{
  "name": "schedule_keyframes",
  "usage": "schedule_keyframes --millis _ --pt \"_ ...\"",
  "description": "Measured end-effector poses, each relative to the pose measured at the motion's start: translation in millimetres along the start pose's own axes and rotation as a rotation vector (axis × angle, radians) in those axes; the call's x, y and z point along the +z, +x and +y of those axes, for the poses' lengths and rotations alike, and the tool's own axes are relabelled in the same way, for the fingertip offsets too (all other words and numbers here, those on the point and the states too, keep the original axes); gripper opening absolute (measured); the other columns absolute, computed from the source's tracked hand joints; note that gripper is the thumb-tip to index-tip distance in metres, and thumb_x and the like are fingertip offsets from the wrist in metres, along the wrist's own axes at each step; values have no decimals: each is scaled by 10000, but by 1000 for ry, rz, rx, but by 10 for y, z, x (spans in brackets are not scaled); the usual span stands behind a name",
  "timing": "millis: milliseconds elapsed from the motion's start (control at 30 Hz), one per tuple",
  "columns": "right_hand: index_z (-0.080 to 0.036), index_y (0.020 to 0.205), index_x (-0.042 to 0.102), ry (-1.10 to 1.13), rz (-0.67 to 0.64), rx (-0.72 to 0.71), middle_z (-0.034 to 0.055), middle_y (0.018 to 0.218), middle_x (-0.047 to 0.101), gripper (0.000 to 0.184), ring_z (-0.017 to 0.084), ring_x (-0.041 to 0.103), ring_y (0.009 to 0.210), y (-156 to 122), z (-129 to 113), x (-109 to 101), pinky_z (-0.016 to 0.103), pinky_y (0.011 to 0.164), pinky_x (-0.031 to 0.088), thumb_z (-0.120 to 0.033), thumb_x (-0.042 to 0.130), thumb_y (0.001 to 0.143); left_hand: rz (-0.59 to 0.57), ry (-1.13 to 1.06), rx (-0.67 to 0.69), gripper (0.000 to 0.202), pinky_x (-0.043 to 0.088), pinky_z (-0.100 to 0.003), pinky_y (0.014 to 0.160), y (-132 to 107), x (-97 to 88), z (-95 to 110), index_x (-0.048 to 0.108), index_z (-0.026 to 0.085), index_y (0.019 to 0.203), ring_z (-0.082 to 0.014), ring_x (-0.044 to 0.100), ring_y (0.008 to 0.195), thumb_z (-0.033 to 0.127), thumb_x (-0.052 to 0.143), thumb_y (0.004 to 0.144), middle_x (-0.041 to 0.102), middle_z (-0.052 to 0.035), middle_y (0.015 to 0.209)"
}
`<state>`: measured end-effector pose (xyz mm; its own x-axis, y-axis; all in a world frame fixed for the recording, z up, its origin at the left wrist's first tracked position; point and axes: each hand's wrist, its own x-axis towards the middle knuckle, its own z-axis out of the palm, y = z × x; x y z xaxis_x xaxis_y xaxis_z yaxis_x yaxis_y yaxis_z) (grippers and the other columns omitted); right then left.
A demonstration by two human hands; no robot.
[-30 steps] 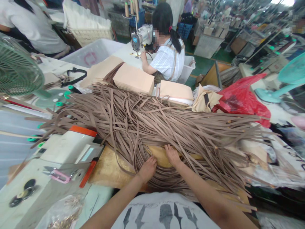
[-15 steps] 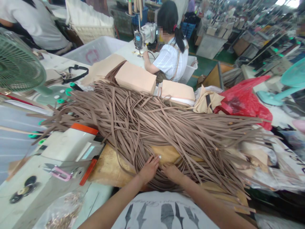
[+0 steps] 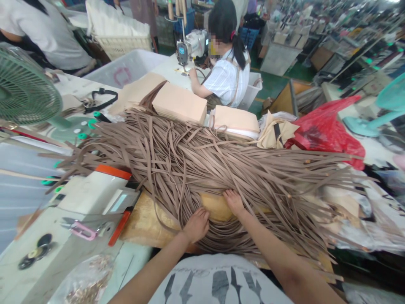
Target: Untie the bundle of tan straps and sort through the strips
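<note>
Head view shows the right hand (image 3: 234,202) shifted forward from beside the left hand (image 3: 196,224), both bent-fingered at the brown straps (image 3: 259,169) heaped across the yellow board (image 3: 148,226) (whether either grips cannot be told).

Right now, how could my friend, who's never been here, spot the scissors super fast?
Find the big pile of brown straps, then look to its lower left, at the pale machine with orange parts. Just below that machine in the picture lie the scissors. Their pink handle sets them apart from the black round pieces and clear plastic bag nearby.
</note>
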<state>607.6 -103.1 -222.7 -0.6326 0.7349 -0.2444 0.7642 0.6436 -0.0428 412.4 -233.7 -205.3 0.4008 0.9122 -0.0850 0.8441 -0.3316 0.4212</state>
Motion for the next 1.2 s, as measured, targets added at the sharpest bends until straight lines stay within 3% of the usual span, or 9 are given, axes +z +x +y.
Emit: schedule_keyframes --millis 133,233,333,433,567,833,933,1033,1200 --pt "-149 1024 575 49 -41 -81 82 936 587 226 211 525 922 -367 -198 15 348 850 394 -95 400 892 29 14 -67 443 353 -387 974 74 36 30 318 151 1357 -214 460 1084 164 321 914 498 -114 1182" --pt "-228 956 609 106 -93 -181 -2 875 601 143 138 558 806 -551 -329 -13 247 749 425 -240 473 911 19 37 -58 366 356 -419 939 108 95 39 463 181 1244 -245 443 1071 142 386 888 480 -106 1214" --pt "-216 1021 597 109 -59 -111 27 970 597 222 141 560 837 -391 -296 -77 243 718 434 -278 398 946 2 64 -26 182 356 -415 928 109 148 14 584 156 990 -255 427 1055 150 441 877 505 -98 1161" --pt "-139 1180 514 66 17 14 127 1128 540 318 222 491 1041 -10 -121 -132 331 839 414 -112 338 916 -12 93 7 150 374 -393 897 101 158 -14 592 159 934 -240 435 1011 161 449 887 530 -87 1060" --pt "-135 1045 582 51 14 -17 128 1026 569 308 249 471 1037 190 18 -129 378 887 385 -28 370 850 -12 126 14 158 381 -403 891 120 121 -4 595 151 881 -243 448 986 176 440 897 541 -83 950" --pt "-201 917 607 93 -65 -121 33 870 603 201 159 550 832 -510 -366 -94 266 763 433 -205 406 926 35 72 -28 343 335 -409 988 163 51 5 484 158 1187 -224 463 986 138 456 846 526 -74 971" --pt "-181 1024 573 72 -14 0 68 968 593 250 174 552 890 -290 -291 -143 272 758 442 -241 340 956 28 71 -20 259 385 -395 922 145 63 -26 554 147 1071 -243 453 1012 143 491 820 520 -96 1030" --pt "-131 1168 497 29 45 134 149 1085 553 328 226 521 999 66 -137 -160 327 806 437 -86 300 909 24 95 8 262 348 -406 985 122 93 -49 561 125 1085 -259 408 1127 149 495 833 495 -123 1188" --pt "-149 999 562 15 28 121 131 992 574 305 231 526 942 204 -44 -81 338 796 439 -27 318 864 24 128 45 261 213 -402 1111 94 126 -71 568 94 1097 -247 390 1191 137 483 853 533 -123 1170"
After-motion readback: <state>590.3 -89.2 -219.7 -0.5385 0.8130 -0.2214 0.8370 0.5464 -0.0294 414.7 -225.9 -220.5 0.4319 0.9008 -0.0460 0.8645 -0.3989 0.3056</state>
